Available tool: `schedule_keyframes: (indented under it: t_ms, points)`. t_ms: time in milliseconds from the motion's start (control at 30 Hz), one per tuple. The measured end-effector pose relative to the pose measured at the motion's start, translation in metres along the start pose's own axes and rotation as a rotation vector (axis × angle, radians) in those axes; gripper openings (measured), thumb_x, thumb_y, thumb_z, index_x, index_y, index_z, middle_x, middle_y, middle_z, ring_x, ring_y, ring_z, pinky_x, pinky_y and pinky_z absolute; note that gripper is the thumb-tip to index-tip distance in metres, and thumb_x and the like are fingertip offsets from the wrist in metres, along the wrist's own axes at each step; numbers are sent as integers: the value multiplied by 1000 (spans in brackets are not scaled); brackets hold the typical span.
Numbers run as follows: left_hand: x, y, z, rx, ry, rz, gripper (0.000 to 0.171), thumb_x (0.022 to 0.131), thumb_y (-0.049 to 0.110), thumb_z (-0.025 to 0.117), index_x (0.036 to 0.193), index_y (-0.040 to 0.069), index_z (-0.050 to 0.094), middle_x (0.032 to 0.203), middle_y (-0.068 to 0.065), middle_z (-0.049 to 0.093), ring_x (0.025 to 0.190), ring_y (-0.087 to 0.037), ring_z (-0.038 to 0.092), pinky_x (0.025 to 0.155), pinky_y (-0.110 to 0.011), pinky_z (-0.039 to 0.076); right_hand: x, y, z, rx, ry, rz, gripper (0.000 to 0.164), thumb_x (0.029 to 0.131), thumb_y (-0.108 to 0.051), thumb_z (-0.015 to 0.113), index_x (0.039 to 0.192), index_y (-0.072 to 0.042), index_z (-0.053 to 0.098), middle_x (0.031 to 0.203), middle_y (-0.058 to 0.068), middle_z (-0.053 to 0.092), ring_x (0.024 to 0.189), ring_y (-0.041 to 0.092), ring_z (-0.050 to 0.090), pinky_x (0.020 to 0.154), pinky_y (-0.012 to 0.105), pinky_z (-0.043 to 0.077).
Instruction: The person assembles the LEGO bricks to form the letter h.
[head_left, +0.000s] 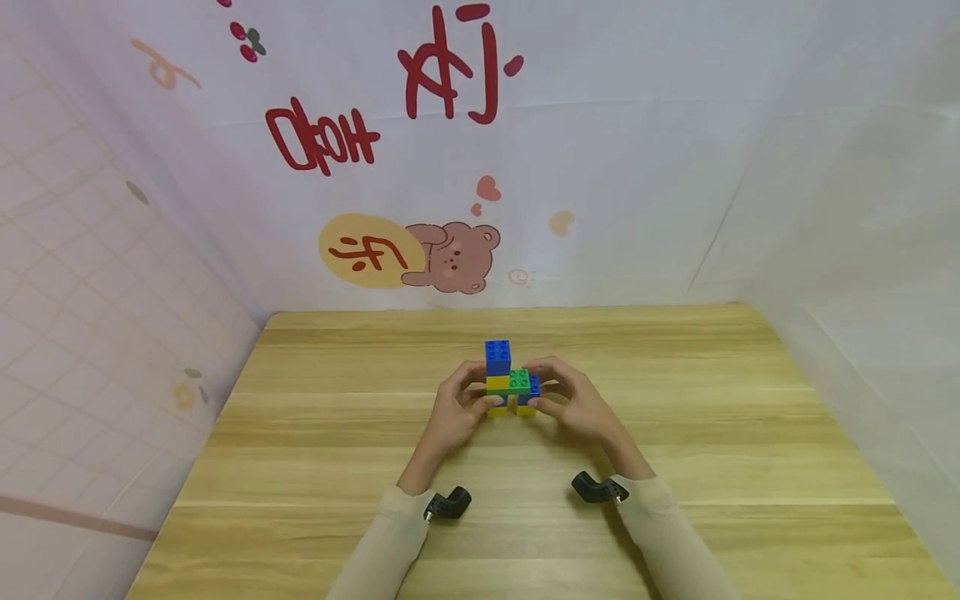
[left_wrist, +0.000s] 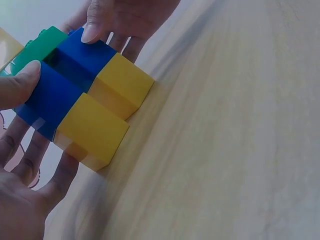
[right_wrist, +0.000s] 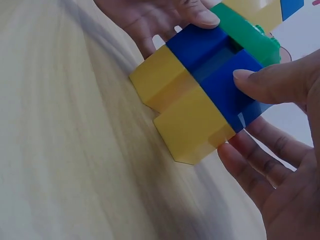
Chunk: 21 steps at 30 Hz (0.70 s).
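A small structure of toy building bricks stands between my hands on the wooden table. Two legs, each a blue brick over a yellow brick (left_wrist: 92, 132), carry a green brick (head_left: 519, 380) laid across them. On its left end sit a yellow brick (head_left: 497, 383) and, topmost, a blue brick (head_left: 498, 360). My left hand (head_left: 453, 408) pinches the left leg, thumb on the front of its blue brick (left_wrist: 52, 97), fingers behind. My right hand (head_left: 579, 406) holds the right leg likewise, its thumb on that leg's blue brick (right_wrist: 245, 95). The yellow bottoms are close over the tabletop.
The wooden tabletop (head_left: 510, 533) spreads around the hands. Behind it hangs a white printed cloth (head_left: 637, 208) with a bear and red characters. Pale cloth sides (head_left: 112, 317) stand at left and right. A black wrist device (head_left: 448, 503) is at each sleeve cuff.
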<state>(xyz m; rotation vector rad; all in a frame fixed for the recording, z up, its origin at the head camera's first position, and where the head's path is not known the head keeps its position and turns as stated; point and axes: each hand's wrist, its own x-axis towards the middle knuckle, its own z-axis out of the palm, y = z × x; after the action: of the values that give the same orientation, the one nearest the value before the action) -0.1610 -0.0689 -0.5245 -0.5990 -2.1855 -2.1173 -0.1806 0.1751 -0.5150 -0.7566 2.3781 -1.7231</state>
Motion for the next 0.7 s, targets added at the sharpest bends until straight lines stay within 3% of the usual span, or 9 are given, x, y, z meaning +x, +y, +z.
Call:
schedule_keyframes:
  t_ms: [300, 700]
  points:
    - [1, -1, 1, -34, 14, -60, 45, 90, -3, 75, 130, 14, 63, 127, -10, 66, 115, -20, 60, 106, -46, 54, -1, 3, -2, 34, -1, 50, 45, 92, -7, 77, 130, -24, 62, 128, 2, 67, 116, 24, 65, 106, 39, 56]
    - [3, 1, 0, -50, 30, -82, 48, 89, -2, 76, 135, 10, 62, 126, -17, 65, 113, -21, 61, 107, -44, 55, 0, 4, -3, 23, -2, 64, 45, 93, -11, 76, 132, -29, 61, 127, 1, 67, 116, 25, 64, 107, 47, 55]
